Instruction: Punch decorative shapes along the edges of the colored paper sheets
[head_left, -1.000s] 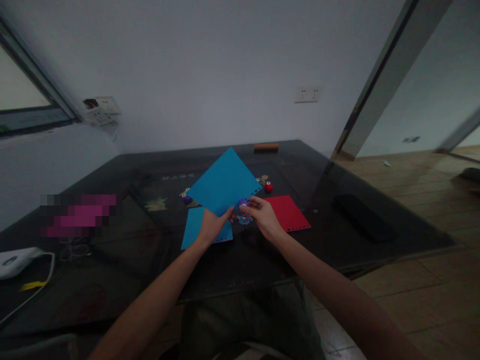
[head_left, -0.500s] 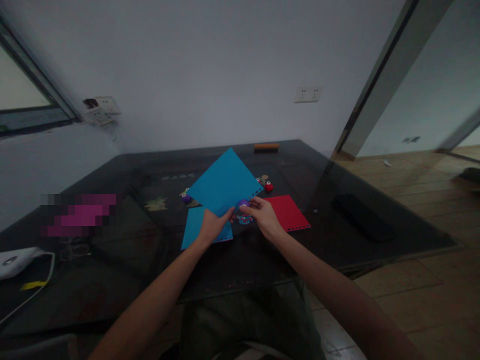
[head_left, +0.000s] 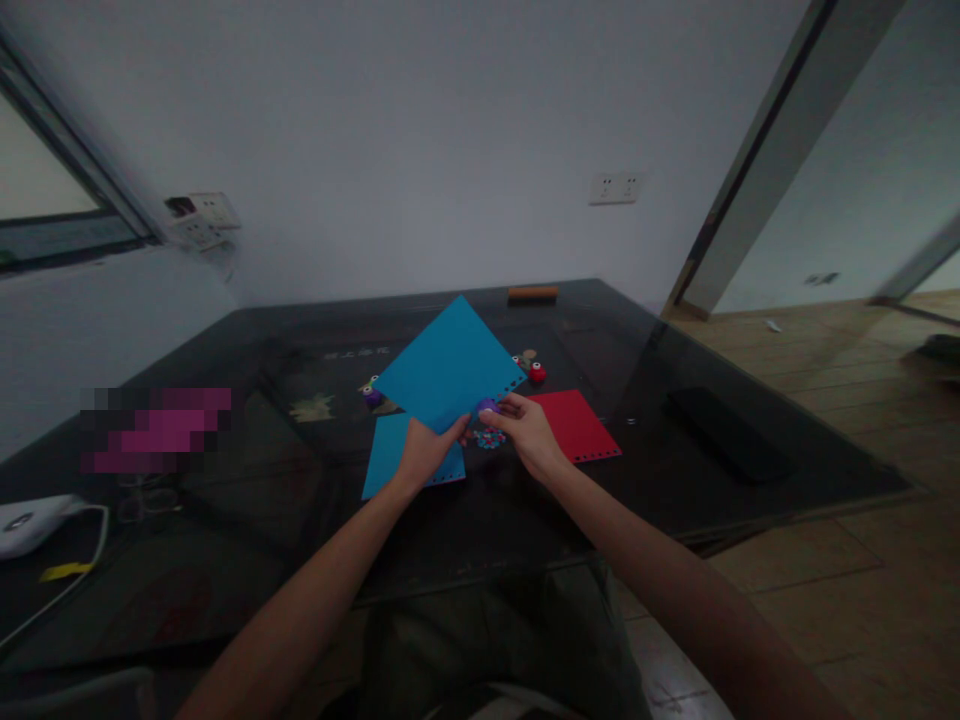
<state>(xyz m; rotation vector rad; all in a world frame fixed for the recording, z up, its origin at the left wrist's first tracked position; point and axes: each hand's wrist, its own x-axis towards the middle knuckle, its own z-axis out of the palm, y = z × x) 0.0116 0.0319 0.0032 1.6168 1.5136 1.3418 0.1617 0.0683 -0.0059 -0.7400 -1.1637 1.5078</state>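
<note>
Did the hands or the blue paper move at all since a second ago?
Almost nothing moved. The left hand still holds the blue sheet up by its lower corner, and the right hand still presses the small purple punch on the sheet's edge. The second blue sheet, the red sheet and the paper dots lie on the table as before.

Wore no sleeves, no watch, no rings and no gloves: both arms bare from the bottom of the picture right up to the left hand (head_left: 422, 452) and the right hand (head_left: 529, 432). Had long, thin forearms, short plain nails as far as could be told in the dim light, and ordinary fingers. Had dark, grey-green cloth over the lap (head_left: 495, 640) between the arms, with soft folds in it and no pattern or writing to be seen.
</note>
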